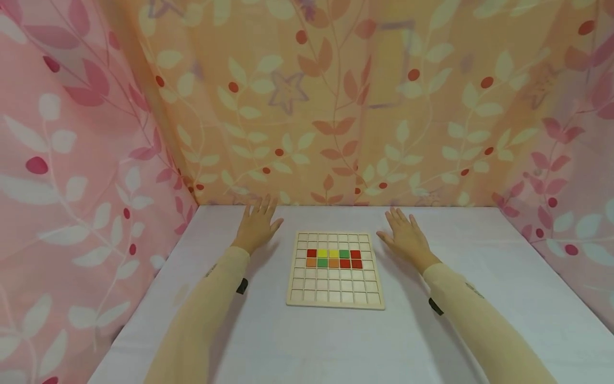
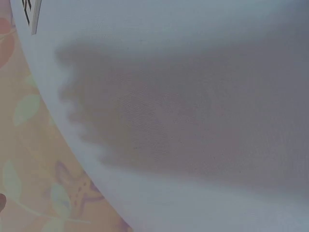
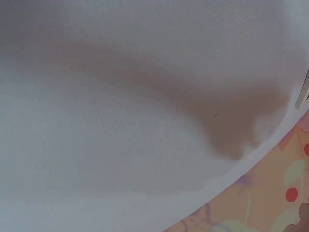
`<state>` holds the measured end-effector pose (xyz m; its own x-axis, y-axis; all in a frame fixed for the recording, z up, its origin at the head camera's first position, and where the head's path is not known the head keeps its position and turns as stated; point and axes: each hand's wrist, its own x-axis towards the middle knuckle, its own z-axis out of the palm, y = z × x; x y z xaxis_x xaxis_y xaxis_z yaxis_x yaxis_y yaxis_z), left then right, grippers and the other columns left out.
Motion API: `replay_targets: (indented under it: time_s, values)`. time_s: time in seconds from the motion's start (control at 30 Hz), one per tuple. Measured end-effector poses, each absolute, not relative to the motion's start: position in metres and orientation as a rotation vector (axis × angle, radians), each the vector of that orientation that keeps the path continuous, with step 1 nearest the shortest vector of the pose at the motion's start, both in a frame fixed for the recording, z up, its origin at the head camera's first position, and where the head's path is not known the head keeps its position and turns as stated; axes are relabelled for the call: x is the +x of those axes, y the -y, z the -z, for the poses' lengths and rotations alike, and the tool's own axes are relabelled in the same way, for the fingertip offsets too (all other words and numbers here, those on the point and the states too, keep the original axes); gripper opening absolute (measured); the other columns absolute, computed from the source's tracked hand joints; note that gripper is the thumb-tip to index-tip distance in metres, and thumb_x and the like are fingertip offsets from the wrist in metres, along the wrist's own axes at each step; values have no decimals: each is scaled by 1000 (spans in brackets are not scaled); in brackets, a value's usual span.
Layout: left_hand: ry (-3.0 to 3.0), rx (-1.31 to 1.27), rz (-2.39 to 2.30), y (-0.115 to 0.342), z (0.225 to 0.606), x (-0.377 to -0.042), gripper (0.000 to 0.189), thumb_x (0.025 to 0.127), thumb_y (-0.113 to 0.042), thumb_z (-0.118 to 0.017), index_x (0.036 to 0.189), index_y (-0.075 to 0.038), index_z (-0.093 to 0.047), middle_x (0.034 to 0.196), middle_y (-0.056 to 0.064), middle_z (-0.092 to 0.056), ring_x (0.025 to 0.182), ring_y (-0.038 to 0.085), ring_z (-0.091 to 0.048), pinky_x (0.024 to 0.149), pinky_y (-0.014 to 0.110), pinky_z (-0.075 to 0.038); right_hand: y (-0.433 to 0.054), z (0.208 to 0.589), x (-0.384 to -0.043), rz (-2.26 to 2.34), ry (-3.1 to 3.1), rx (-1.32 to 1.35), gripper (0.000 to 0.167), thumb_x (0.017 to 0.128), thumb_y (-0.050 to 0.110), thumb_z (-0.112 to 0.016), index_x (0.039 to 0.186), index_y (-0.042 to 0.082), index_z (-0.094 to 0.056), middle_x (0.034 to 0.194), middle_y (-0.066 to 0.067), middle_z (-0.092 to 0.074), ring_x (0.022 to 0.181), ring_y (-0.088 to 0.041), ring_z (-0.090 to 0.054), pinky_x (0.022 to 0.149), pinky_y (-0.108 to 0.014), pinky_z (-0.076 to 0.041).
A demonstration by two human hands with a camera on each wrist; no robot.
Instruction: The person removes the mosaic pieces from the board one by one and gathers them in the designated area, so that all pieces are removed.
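A pale wooden grid board (image 1: 334,285) lies flat between the two hands in the head view. Two rows of coloured square tiles (image 1: 333,254) fill part of its grid, in red, yellow, green and orange. To the board's left, my left hand (image 1: 256,226) is held with fingers straight and spread, thumb out, nothing in it. My right hand (image 1: 406,239) mirrors it on the other side, also with extended fingers and no object. Both hands cast shadows on the cloth and appear raised above it. Each wrist view catches only a sliver of the board and a bit of fingertip.
A white cloth covers the table (image 1: 288,346). Orange patterned fabric (image 1: 336,106) hangs behind its far edge. Pink leaf-print fabric (image 1: 86,186) stands along the left side, with a similar pink panel (image 1: 575,176) at the right.
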<state>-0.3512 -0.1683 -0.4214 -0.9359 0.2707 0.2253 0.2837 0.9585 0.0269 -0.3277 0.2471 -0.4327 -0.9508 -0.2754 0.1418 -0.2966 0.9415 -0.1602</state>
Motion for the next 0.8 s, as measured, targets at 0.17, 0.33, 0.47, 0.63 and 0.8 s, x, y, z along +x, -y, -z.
replay_targets:
  time_s: [0.17,0.33,0.47,0.63,0.8]
  values:
    - [2896,-431,105,169,421,-349,72,105,-51,-36,161,-12,-12,167,13,-13,154,36,-13,125,61,-11,-244,433,-323,-279,2971,455,76,102,46,-45,155,-4,-23,163,-26,-17,152,-42,-13,125,-60,-6]
    - [2912,-439,92,169,420,-348,72,105,-52,-34,161,-16,-8,168,10,-10,154,35,-13,125,61,-10,-243,432,-319,-266,2953,483,75,102,44,-46,154,-5,-25,162,-27,-20,151,-42,-16,124,-60,-10]
    - [2914,-451,104,168,417,-346,72,105,-51,-35,161,-16,-7,168,10,-8,155,35,-11,125,61,-10,-244,432,-317,-275,2943,510,74,102,44,-47,153,-5,-27,161,-26,-22,151,-42,-18,124,-60,-12]
    - [2913,-471,113,168,416,-342,71,105,-51,-36,161,-14,-12,168,10,-10,155,34,-10,124,62,-12,-241,433,-311,-270,2937,527,73,101,43,-48,153,-5,-28,161,-25,-23,151,-41,-19,124,-59,-14]
    - [2925,-488,106,167,417,-339,70,105,-51,-35,161,-15,-13,168,9,-12,155,32,-11,124,61,-15,-238,432,-304,-272,2916,554,72,100,40,-53,152,-5,-31,161,-24,-26,150,-41,-22,124,-59,-15]
